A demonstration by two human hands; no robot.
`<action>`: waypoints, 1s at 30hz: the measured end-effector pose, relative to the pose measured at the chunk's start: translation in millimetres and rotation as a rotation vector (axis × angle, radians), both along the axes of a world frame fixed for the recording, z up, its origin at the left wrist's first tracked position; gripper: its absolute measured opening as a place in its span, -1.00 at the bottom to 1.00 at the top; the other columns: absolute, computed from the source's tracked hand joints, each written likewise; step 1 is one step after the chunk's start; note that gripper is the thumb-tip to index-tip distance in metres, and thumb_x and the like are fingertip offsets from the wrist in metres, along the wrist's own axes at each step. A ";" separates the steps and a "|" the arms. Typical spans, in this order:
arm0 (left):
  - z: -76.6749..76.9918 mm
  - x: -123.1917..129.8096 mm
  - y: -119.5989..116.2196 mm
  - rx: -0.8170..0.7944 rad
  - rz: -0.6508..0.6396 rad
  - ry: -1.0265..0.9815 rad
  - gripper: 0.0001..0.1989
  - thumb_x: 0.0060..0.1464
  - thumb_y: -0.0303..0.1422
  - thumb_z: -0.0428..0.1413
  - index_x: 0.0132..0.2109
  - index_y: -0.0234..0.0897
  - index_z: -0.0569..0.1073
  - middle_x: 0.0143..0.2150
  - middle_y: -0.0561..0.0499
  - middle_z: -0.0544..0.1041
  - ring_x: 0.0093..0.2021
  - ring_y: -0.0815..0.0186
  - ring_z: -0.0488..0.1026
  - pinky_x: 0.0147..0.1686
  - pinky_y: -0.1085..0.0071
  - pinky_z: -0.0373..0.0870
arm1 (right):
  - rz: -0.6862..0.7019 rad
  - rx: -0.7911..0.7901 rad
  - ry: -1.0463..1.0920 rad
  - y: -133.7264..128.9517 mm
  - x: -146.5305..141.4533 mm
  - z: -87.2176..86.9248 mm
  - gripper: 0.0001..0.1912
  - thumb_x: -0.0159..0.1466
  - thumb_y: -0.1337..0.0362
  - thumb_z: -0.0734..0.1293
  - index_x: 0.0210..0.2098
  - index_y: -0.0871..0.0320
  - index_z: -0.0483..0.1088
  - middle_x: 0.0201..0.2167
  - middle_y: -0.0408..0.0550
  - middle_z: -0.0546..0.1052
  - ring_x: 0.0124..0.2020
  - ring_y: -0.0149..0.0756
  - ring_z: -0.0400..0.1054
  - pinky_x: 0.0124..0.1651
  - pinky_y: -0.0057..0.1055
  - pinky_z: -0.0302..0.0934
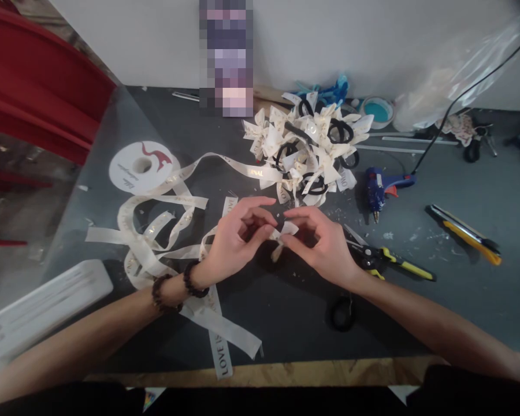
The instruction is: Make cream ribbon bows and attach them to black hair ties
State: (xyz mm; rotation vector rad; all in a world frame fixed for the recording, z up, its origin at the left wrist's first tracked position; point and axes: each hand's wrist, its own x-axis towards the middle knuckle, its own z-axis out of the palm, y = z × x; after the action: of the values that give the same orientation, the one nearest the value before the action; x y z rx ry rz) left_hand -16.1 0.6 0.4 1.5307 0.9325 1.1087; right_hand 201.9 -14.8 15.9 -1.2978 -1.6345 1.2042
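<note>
Near: loose printed ribbon [238, 332] on the counter [294, 341], partly hidden beneath the left forearm [112, 320]. Middle: left hand [234, 234] and right hand [325, 240], fingertips pinching one small ribbon piece [290, 227] between them, apparently at a shaping step; further adjustment would call for steady opposing pinches, its folds being partly covered by fingers. Far: heap of ribbon bows [325, 138], overlapping, count unclear; one pixelated item [229, 52], unidentifiable.

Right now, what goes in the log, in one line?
left hand: pinches small ribbon piece | right hand: pinches same piece | ribbon bows: piled beyond hands | glue gun: right | ribbon spool: left
</note>
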 end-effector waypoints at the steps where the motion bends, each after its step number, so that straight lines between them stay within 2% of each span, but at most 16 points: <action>1: 0.2 0.1 -0.6 0.003 0.019 0.016 -0.58 0.32 -0.46 0.26 0.26 -0.20 0.43 -0.15 -0.01 0.64 -0.20 0.40 0.63 -0.27 0.58 0.57 | 0.014 0.023 -0.027 0.1 0.2 1.3 -0.67 0.33 0.24 0.49 0.07 0.06 0.48 -0.26 -0.15 0.67 -0.28 -0.33 0.57 -0.19 -0.39 0.44; 4: -0.8 0.4 -1.3 0.009 0.042 0.023 -0.51 0.32 -0.43 0.27 0.33 -0.18 0.38 -0.10 -0.03 0.62 -0.20 0.38 0.62 -0.30 0.56 0.56 | 0.054 0.092 -0.097 0.4 0.4 5.3 -0.72 0.34 0.22 0.47 0.03 0.08 0.51 -0.25 -0.13 0.66 -0.30 -0.34 0.54 -0.19 -0.38 0.41; 7: -2.6 0.4 -0.8 -0.017 -0.031 -0.025 -0.46 0.29 -0.39 0.32 0.34 -0.15 0.37 -0.05 -0.04 0.60 -0.19 0.38 0.64 -0.25 0.53 0.61 | 0.071 0.091 -0.130 0.8 0.0 6.6 -0.68 0.32 0.14 0.50 0.02 0.09 0.54 -0.24 -0.12 0.67 -0.30 -0.32 0.53 -0.21 -0.36 0.38; 10: -3.4 0.0 0.4 -0.090 -0.101 -0.105 -0.44 0.28 -0.29 0.34 0.34 -0.12 0.38 0.00 -0.06 0.57 -0.24 0.39 0.64 -0.25 0.50 0.64 | 0.055 0.002 -0.063 1.2 -0.2 4.4 -0.65 0.31 0.10 0.53 0.04 0.06 0.55 -0.28 -0.15 0.68 -0.30 -0.32 0.55 -0.20 -0.37 0.39; 12: -3.1 -0.1 1.5 -0.127 -0.095 -0.146 -0.39 0.22 -0.25 0.39 0.33 -0.11 0.38 0.05 -0.09 0.56 -0.20 0.35 0.65 -0.25 0.48 0.66 | 0.022 -0.027 0.000 1.6 0.3 2.1 -0.68 0.33 0.10 0.53 0.02 0.06 0.56 -0.31 -0.15 0.67 -0.31 -0.32 0.56 -0.21 -0.39 0.39; 15: -1.2 0.4 2.7 -0.180 -0.067 -0.134 -0.31 0.10 -0.28 0.47 0.30 -0.16 0.40 -0.03 -0.06 0.61 -0.19 0.31 0.66 -0.20 0.45 0.67 | -0.037 -0.012 0.039 2.2 2.1 -0.7 -0.73 0.35 0.09 0.52 -0.02 0.04 0.58 -0.30 -0.15 0.65 -0.32 -0.34 0.55 -0.24 -0.40 0.38; 19: 2.9 0.3 2.3 -0.261 -0.069 -0.009 -0.42 0.14 -0.28 0.44 0.24 -0.22 0.45 -0.23 -0.01 0.67 -0.26 0.30 0.68 -0.24 0.45 0.66 | -0.045 0.006 0.032 2.3 3.2 -1.0 -0.68 0.34 0.12 0.52 0.06 0.01 0.55 -0.27 -0.16 0.65 -0.31 -0.33 0.56 -0.22 -0.36 0.41; 23: 6.9 -0.9 0.7 -0.252 -0.060 0.079 -0.49 0.19 -0.27 0.40 0.23 -0.21 0.47 -0.25 -0.01 0.69 -0.29 0.30 0.68 -0.31 0.49 0.64 | -0.013 -0.019 0.023 1.6 1.8 1.8 -0.68 0.32 0.17 0.54 0.03 0.04 0.55 -0.27 -0.14 0.66 -0.27 -0.28 0.60 -0.20 -0.35 0.44; 30: 6.0 -0.9 -0.7 -0.256 -0.076 0.065 -0.52 0.26 -0.34 0.32 0.27 -0.19 0.42 -0.16 -0.06 0.72 -0.25 0.27 0.70 -0.34 0.47 0.61 | -0.006 -0.027 0.064 2.4 1.7 -0.1 -0.72 0.33 0.17 0.53 -0.01 0.08 0.55 -0.27 -0.10 0.67 -0.25 -0.29 0.61 -0.18 -0.37 0.47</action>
State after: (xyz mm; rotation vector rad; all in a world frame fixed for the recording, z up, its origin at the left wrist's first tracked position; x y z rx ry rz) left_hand -17.0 -0.1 6.4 1.3853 1.0110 0.8544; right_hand 203.6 -12.5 15.8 -1.2667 -1.5726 1.2562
